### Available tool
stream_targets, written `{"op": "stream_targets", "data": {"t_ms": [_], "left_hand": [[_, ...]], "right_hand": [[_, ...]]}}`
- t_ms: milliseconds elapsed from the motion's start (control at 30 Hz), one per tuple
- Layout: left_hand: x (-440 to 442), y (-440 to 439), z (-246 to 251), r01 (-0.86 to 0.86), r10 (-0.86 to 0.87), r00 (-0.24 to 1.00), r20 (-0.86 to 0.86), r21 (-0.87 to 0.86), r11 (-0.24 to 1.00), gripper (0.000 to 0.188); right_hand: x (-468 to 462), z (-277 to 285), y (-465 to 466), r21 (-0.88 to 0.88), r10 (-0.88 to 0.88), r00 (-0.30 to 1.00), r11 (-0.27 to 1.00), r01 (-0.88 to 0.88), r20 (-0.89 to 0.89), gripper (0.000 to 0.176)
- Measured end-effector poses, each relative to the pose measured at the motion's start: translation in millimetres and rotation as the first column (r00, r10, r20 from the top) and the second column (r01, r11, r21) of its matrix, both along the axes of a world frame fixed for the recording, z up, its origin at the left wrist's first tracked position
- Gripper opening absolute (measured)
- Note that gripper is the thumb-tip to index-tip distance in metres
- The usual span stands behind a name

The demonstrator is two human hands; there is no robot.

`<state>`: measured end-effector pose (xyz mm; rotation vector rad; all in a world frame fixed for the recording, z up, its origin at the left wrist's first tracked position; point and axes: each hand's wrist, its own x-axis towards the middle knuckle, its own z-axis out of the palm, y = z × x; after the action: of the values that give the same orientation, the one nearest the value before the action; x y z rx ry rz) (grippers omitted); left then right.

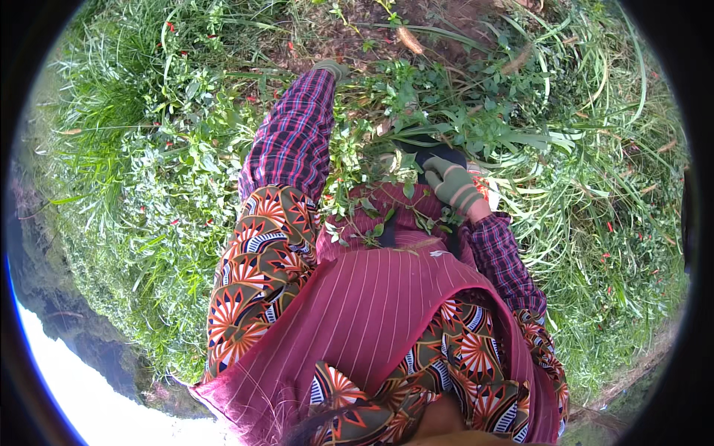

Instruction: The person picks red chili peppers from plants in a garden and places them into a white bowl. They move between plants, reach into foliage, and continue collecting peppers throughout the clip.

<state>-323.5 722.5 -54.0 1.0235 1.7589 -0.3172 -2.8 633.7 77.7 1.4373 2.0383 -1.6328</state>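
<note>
My left hand (333, 69), in a grey-green knit glove, reaches forward into low plants beside bare soil. The plaid sleeve hides most of it, and its fingertips cannot be made out. Closer to my body on the right, my right hand (453, 185) wears a matching glove with paler bands. It rests against a dark cloth-like thing (432, 149), partly covered by leaves; whether the fingers grip it is unclear. Just beyond that wrist shows a patch of bright red and white (481, 183), too covered to identify. Leafy stems (410, 192) lie over my striped maroon cloth (385, 290).
Dense grass (111, 95) and leafy plants surround me, dotted with small red pods (170, 26) that look like chilli peppers. Ahead is brown soil (357, 39) with a dry grass seed head (410, 40). Long grass blades (549, 223) arch at the right.
</note>
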Motion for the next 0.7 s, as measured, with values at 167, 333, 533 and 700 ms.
{"op": "stream_targets", "data": {"t_ms": [167,333,533,700], "left_hand": [[-14.6,-45.7,-12.4,-0.142,0.142,0.988,0.056,-0.003,0.990,0.050],[-19.2,-41.5,-9.1,-0.212,0.204,0.972,0.113,0.066,0.975,0.054],[-12.7,-48.2,-16.8,-0.341,0.299,0.908,0.295,0.102,0.935,0.059],[1.5,-35.1,-10.6,-0.335,0.272,0.899,0.345,0.139,0.932,0.062]], "right_hand": [[-14.0,14.2,-22.2,-0.022,0.057,0.998,0.998,-0.058,-0.039,0.020],[-13.5,15.7,-25.5,-0.057,0.007,0.999,0.998,-0.010,-0.041,0.018],[-19.2,20.6,-8.8,0.138,0.049,0.996,0.990,-0.039,-0.069,0.017],[-28.7,26.5,-0.7,0.105,0.059,0.996,0.993,-0.052,-0.068,0.018]]}}
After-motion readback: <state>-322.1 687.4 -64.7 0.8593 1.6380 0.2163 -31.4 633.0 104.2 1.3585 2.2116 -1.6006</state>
